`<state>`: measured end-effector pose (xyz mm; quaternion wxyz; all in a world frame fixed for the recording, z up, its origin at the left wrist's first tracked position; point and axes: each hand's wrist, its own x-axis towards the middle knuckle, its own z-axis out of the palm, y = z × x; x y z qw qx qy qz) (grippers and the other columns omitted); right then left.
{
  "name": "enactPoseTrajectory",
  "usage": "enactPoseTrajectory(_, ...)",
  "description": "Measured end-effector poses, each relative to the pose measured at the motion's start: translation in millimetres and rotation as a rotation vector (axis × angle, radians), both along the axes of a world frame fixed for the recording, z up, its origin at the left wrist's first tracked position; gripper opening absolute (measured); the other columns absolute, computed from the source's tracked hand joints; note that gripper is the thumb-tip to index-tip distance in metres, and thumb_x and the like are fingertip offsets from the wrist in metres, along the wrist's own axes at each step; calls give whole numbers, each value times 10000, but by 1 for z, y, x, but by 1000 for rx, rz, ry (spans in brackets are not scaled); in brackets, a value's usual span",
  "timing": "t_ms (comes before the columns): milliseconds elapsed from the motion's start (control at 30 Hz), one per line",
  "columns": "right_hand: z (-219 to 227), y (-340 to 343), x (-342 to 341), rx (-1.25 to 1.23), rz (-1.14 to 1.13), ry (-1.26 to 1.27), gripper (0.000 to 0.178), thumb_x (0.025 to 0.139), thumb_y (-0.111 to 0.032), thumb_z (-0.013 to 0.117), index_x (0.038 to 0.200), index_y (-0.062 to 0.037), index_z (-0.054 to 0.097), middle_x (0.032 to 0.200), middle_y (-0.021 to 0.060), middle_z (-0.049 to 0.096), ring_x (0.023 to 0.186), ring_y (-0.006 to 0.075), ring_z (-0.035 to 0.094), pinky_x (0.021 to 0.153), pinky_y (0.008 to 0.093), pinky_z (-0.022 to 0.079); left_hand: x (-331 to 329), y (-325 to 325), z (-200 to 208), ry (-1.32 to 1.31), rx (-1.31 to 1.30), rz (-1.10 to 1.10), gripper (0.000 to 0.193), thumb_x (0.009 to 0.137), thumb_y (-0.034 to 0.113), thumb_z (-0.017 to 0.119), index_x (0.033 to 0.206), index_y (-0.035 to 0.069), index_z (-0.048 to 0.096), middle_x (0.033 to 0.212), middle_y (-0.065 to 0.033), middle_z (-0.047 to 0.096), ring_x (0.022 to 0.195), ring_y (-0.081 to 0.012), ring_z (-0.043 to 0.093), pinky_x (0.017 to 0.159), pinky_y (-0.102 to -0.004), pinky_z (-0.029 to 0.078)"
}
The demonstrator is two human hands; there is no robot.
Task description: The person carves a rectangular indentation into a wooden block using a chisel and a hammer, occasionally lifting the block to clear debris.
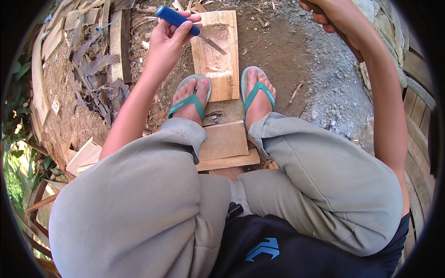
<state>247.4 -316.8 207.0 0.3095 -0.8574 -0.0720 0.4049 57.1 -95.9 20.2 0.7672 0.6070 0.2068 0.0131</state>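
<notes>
My left hand (pixel 172 36) is closed around the blue handle of a chisel (pixel 172 16). The chisel's metal blade slants down to the right over a pale wooden block (pixel 225 89), apart from or touching it I cannot tell. A rough rectangular hollow is cut into the block's upper face, with loose shavings inside. At the upper right, my raised right hand (pixel 330 15) grips a dark brown wooden stick (pixel 334 31), which runs down along my wrist. The stick's far end is cut off by the picture's edge.
My feet in green-strapped flip-flops (pixel 191 103) brace the block from both sides. Closer to me lie flat boards (pixel 225 141). To the left are planks (pixel 119 46) and dry leaves (pixel 95 69); grey gravel (pixel 331 109) lies on the right, beside wooden slats (pixel 417 104).
</notes>
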Motion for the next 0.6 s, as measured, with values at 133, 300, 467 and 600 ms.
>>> enactPoseTrajectory(133, -1, 0, 2, 1, 29, -5, 401, 1073, -292, 571, 1460, -193, 604, 725, -87, 477, 538, 25, 404, 469, 207, 339, 14, -10, -7, -68, -26, -23, 256, 1052, 158, 597, 1236, -19, 571, 1149, -134, 718, 1028, -211, 718, 916, -341, 601)
enactPoseTrajectory(300, 14, 16, -12, -22, 97, -47, 394, 1067, -287, 587, 1452, -209, 613, 731, -92, 493, 543, 18, 424, 470, 191, 353, 29, -14, -26, -56, -100, -21, 196, 1016, 44, 630, 1194, -18, 579, 1073, -97, 717, 949, -147, 692, 852, -307, 596)
enactPoseTrajectory(467, 23, 23, -21, -47, 185, -115, 384, 1062, -301, 600, 1436, -219, 631, 708, -87, 509, 546, 14, 441, 472, 198, 366, 41, -16, -15, -60, -13, -109, 125, 1012, 82, 648, 1089, -8, 610, 945, -48, 693, 854, -110, 663, 777, -280, 563)
enactPoseTrajectory(600, 22, 26, -20, -116, 255, -181, 400, 1059, -311, 605, 1447, -217, 619, 679, -76, 518, 529, 23, 441, 475, 210, 372, 52, -25, -14, -78, 8, -126, 118, 999, 92, 669, 1045, 8, 600, 863, -8, 640, 786, -86, 617, 718, -272, 529)
